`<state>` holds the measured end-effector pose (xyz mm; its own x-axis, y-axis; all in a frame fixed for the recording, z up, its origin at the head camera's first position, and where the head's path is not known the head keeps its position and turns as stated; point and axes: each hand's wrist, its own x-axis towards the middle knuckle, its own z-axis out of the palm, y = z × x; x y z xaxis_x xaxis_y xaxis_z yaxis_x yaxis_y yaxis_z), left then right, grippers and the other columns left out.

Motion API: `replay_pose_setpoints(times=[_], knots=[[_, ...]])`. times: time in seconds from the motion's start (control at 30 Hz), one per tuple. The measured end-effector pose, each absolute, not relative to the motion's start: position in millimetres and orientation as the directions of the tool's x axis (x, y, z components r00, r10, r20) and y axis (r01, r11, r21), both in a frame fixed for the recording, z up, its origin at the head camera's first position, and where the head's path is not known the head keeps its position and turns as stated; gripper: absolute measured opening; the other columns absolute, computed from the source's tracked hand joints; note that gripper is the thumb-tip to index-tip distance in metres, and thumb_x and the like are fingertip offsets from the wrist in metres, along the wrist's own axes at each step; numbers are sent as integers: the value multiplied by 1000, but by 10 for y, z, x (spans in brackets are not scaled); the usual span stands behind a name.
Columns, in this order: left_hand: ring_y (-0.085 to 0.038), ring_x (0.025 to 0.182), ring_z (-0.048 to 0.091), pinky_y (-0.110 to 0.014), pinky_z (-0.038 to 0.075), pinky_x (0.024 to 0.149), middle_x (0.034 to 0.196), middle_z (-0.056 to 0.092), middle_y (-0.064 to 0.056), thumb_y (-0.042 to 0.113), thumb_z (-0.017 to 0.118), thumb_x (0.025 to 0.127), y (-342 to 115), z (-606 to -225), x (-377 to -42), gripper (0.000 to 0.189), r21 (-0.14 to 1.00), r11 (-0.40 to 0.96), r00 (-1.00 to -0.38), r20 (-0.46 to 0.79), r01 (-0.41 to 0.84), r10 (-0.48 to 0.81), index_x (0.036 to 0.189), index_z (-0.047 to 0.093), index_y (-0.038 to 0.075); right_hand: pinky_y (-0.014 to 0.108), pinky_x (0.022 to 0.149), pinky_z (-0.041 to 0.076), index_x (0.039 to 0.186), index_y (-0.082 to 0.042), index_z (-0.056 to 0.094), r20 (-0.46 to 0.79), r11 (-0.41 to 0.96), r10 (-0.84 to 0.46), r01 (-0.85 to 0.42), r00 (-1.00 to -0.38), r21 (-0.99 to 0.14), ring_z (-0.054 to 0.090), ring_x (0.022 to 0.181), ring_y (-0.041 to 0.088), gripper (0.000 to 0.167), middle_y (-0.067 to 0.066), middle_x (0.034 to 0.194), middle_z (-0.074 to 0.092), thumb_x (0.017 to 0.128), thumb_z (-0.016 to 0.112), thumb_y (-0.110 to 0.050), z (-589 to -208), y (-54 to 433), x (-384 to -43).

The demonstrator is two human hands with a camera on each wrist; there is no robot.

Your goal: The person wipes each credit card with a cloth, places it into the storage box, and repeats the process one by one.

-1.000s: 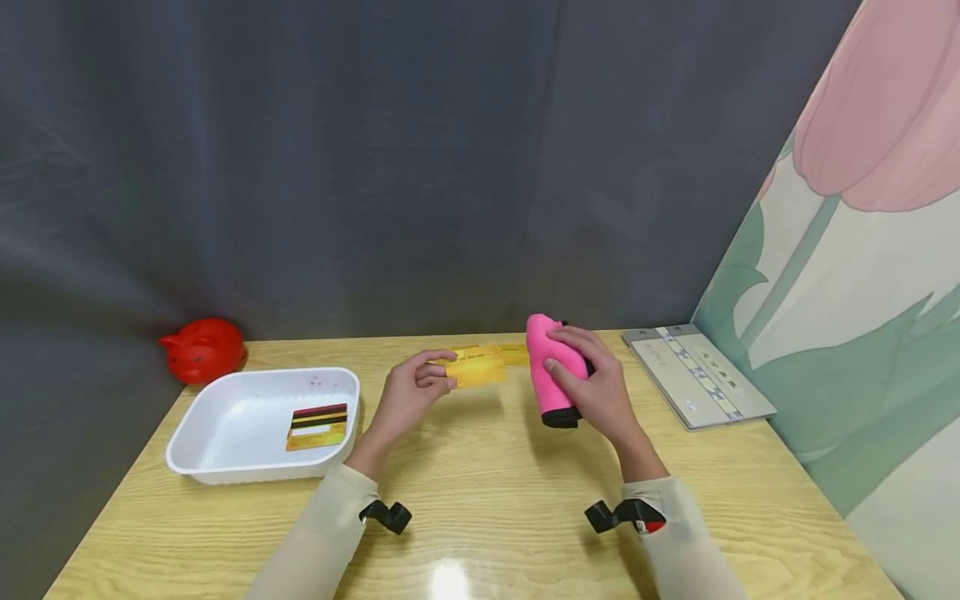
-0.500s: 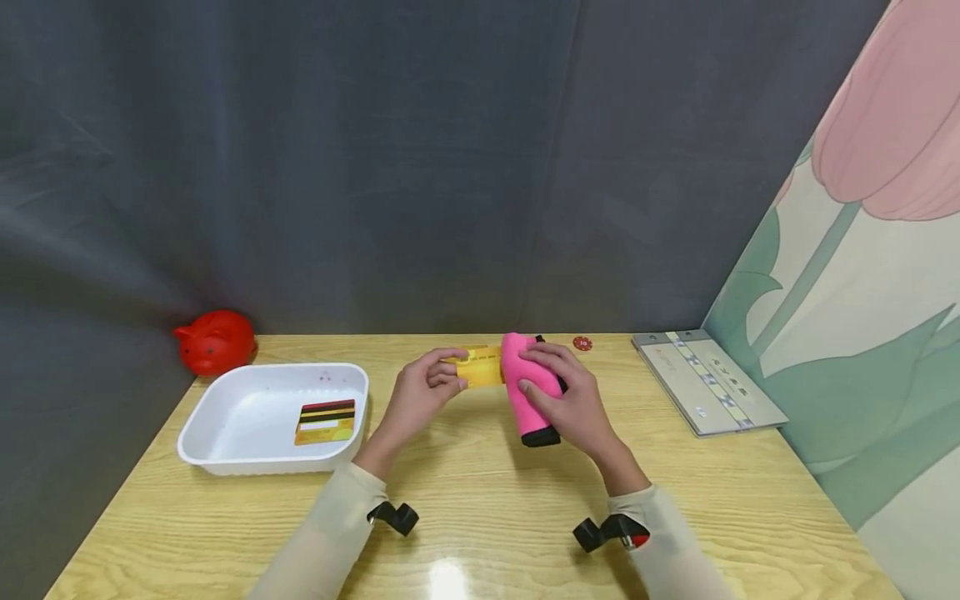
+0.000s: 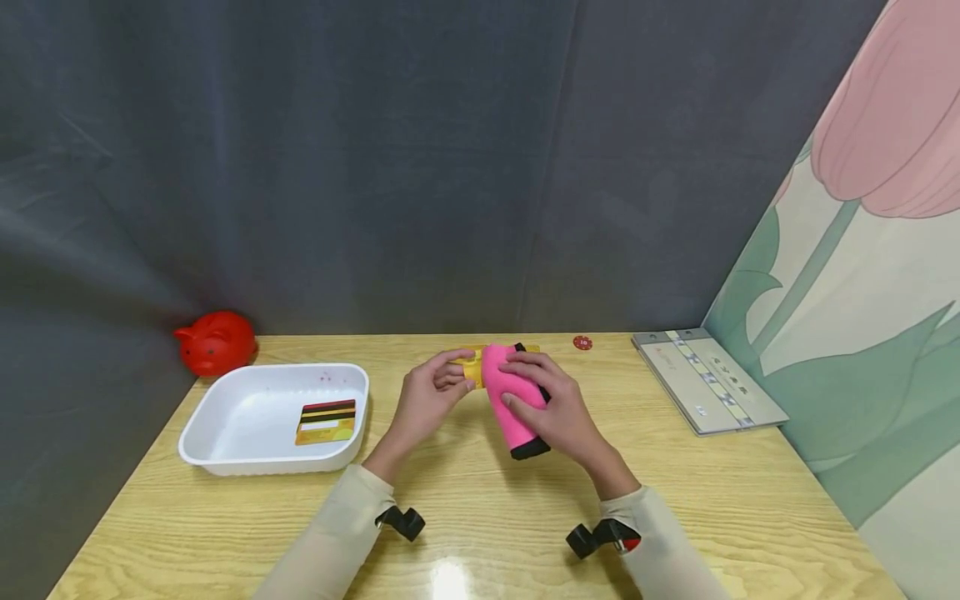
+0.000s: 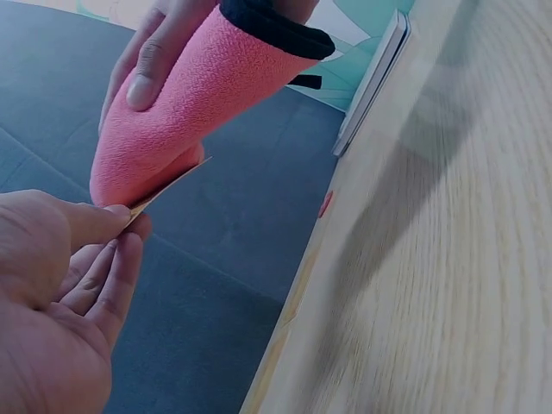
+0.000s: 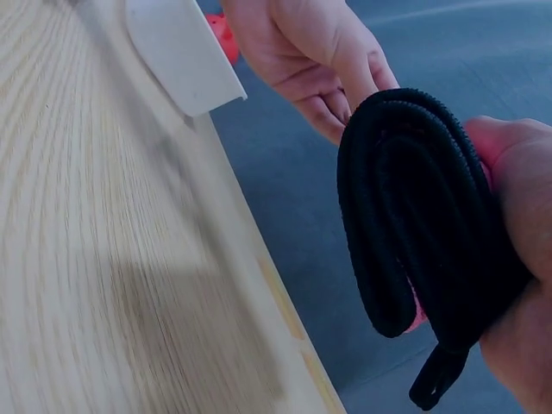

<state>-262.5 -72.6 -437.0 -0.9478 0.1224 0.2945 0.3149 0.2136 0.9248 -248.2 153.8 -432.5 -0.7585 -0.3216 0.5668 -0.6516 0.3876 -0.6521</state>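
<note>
My left hand [image 3: 433,393] pinches a yellow bank card [image 3: 473,369] by its edge, thumb on one face and fingertips behind. The card is seen nearly edge-on in the left wrist view, held up off the table. My right hand [image 3: 551,408] grips a folded pink towel [image 3: 510,400] with black trim and a small black hanging loop [image 5: 438,377]. The towel's end lies against the card's face and hides most of it in the head view. In the right wrist view, the black-trimmed folds [image 5: 423,216] show beside the left hand's fingers.
A white plastic tray [image 3: 197,446] at left holds a striped bank card [image 3: 326,422]. Behind it sits a red piggy bank [image 3: 216,343]. At the table's back edge lie a yellow card [image 3: 532,348] and a red poker chip [image 3: 582,342]. A grey album [image 3: 708,382] lies at right.
The towel has moved left with my right hand and now covers most of the card in my left hand. The poker chip, hidden a second ago, has come into view.
</note>
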Motion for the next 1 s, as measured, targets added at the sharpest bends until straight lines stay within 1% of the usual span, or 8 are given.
replay_pose_setpoints(times=[0.13,0.3,0.4,0.53,0.67,0.87,0.93,1.0], knots=[[-24,97,77,-28,63,84,105,79,-13,6,77,92,-715,-4377,-2622,41,919,220,-944,308,327,121,131,70,14,29,104,53,127,-17,73,559,386,-355,-663,-749,-642,60,131,26,38,5,139,64,89,81,-11,-4307,1495,-2452],[-20,97,76,-27,62,85,105,79,-10,10,76,94,-708,-4383,-2623,40,915,243,-946,300,321,122,133,70,17,35,105,54,127,-16,73,552,385,-395,-678,-735,-626,59,133,29,38,6,141,63,90,80,-11,-4290,1458,-2423],[-21,97,76,-27,62,85,105,79,-10,10,76,93,-702,-4385,-2623,41,913,247,-945,302,324,121,133,70,17,38,104,55,127,-17,73,543,401,-390,-668,-744,-627,60,133,28,39,6,141,63,90,81,-11,-4290,1453,-2422],[-23,97,77,-28,63,86,106,79,-14,6,76,93,-699,-4384,-2615,42,908,243,-940,319,341,125,133,70,14,40,104,55,127,-18,73,529,427,-374,-648,-761,-630,60,133,26,39,4,141,63,89,81,-12,-4294,1474,-2443],[-23,98,77,-26,62,85,106,79,-14,5,76,92,-703,-4369,-2605,42,913,233,-941,312,336,132,132,70,15,35,103,55,126,-16,73,538,440,-338,-635,-772,-635,60,131,25,39,4,139,64,89,82,-12,-4302,1538,-2490],[-20,96,76,-23,61,83,105,78,-11,4,76,92,-717,-4357,-2609,42,918,220,-942,305,329,138,132,71,18,19,104,49,126,-15,73,525,478,-253,-576,-813,-663,60,132,25,37,4,137,65,89,82,-12,-4299,1696,-2571],[-20,95,76,-23,61,82,105,78,-11,5,76,93,-730,-4357,-2612,43,916,231,-944,306,328,127,133,70,19,18,102,48,126,-16,73,511,498,-222,-547,-830,-672,60,131,25,38,4,137,65,89,82,-13,-4298,1754,-2599],[-20,95,76,-23,61,81,105,78,-9,7,76,93,-752,-4366,-2618,43,916,243,-947,301,320,111,133,70,20,19,99,50,126,-16,73,502,513,-197,-524,-842,-680,61,130,25,38,5,137,65,89,82,-12,-4292,1805,-2618]])
